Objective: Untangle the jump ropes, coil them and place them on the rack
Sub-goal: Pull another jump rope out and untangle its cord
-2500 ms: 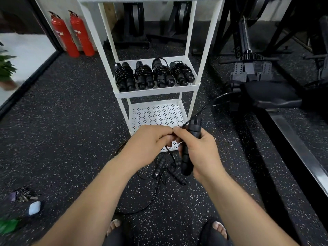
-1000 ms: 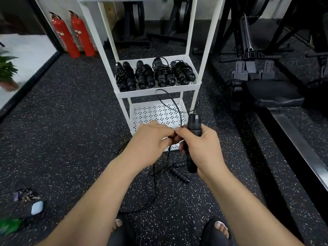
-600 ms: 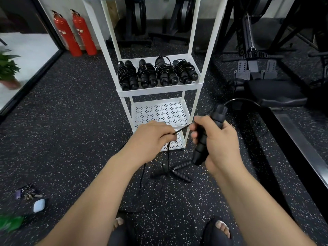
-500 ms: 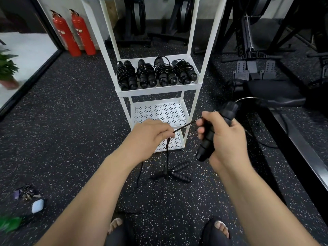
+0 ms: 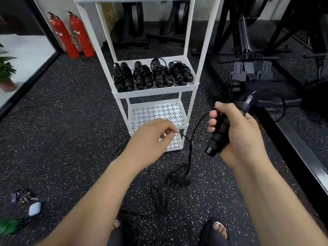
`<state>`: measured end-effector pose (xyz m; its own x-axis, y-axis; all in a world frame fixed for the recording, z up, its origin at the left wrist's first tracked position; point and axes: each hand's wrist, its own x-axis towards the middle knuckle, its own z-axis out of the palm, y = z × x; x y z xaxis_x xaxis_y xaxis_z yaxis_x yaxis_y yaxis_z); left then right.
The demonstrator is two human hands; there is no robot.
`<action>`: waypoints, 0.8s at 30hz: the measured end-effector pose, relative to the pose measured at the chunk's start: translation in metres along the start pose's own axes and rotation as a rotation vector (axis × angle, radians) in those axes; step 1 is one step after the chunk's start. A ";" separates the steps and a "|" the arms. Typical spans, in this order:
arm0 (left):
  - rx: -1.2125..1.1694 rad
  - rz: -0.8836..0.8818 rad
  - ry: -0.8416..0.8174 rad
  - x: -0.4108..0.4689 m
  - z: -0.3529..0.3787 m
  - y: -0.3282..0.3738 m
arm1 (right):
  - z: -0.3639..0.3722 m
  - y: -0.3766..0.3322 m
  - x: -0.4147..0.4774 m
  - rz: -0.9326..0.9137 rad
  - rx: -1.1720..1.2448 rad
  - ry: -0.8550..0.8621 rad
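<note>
My right hand (image 5: 236, 132) grips a black jump rope handle (image 5: 219, 134) held slanted, its top end pointing up right. A thin black cord (image 5: 192, 137) loops from the handle down toward the floor. My left hand (image 5: 150, 139) pinches the cord end with thumb and fingertips, in front of the white rack's bottom shelf (image 5: 156, 113). Tangled rope and loose black handles (image 5: 174, 176) lie on the floor between my arms. Several coiled jump ropes (image 5: 152, 76) sit side by side on the rack's middle shelf (image 5: 154, 90).
Two red fire extinguishers (image 5: 71, 34) stand at the back left. Black gym machines and a padded seat (image 5: 266, 96) fill the right side. Keys and a small white case (image 5: 34, 208) lie on the speckled floor at lower left. My sandalled feet (image 5: 214, 229) are below.
My hands have drawn apart: the right hand carried the handle out to the right and tilted it, so the cord between the hands now hangs in a slack loop. The floor handles shifted.
</note>
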<state>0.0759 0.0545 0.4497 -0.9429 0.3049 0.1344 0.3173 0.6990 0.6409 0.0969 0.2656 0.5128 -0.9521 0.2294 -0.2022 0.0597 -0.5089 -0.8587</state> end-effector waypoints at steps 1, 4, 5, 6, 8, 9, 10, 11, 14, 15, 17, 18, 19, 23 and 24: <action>-0.056 -0.005 -0.001 -0.001 0.002 0.007 | 0.001 0.001 -0.001 0.001 -0.003 0.001; -0.230 -0.064 -0.061 -0.004 0.010 0.024 | 0.004 0.006 -0.002 0.016 -0.017 0.006; -0.248 -0.070 -0.082 -0.005 0.014 0.026 | 0.005 0.008 -0.003 0.025 -0.017 0.007; -0.242 -0.058 -0.093 -0.006 0.018 0.027 | 0.006 0.010 -0.003 0.032 -0.016 0.007; -0.208 -0.041 -0.078 -0.007 0.026 0.027 | 0.008 0.011 -0.005 0.043 -0.014 0.003; -0.209 -0.067 -0.053 -0.007 0.030 0.025 | 0.009 0.011 -0.005 0.046 -0.015 0.001; -0.221 -0.109 -0.015 -0.007 0.032 0.024 | 0.010 0.012 -0.005 0.048 -0.016 0.000; -0.240 -0.145 0.028 -0.007 0.035 0.022 | 0.010 0.012 -0.005 0.051 -0.016 -0.003; -0.251 -0.112 0.083 -0.005 0.035 0.022 | 0.011 0.016 -0.007 0.074 -0.017 -0.025; -0.235 -0.083 0.075 -0.004 0.035 0.022 | 0.011 0.018 -0.008 0.082 -0.018 -0.034; -0.223 -0.074 0.031 -0.002 0.036 0.017 | 0.011 0.018 -0.008 0.085 -0.015 -0.033; -0.213 -0.089 0.001 -0.001 0.036 0.013 | 0.010 0.016 -0.007 0.078 -0.007 -0.025; -0.192 -0.109 -0.023 -0.002 0.036 0.009 | 0.009 0.013 -0.006 0.068 0.006 -0.015; -0.120 -0.138 -0.041 -0.005 0.030 0.000 | 0.003 0.000 -0.002 0.033 0.038 0.022; -0.080 -0.141 -0.043 -0.005 0.028 -0.001 | 0.001 -0.002 -0.002 0.019 0.045 0.030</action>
<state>0.0832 0.0698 0.4273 -0.9717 0.2360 0.0079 0.1718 0.6837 0.7093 0.0979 0.2654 0.5157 -0.9415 0.2434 -0.2331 0.0641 -0.5499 -0.8328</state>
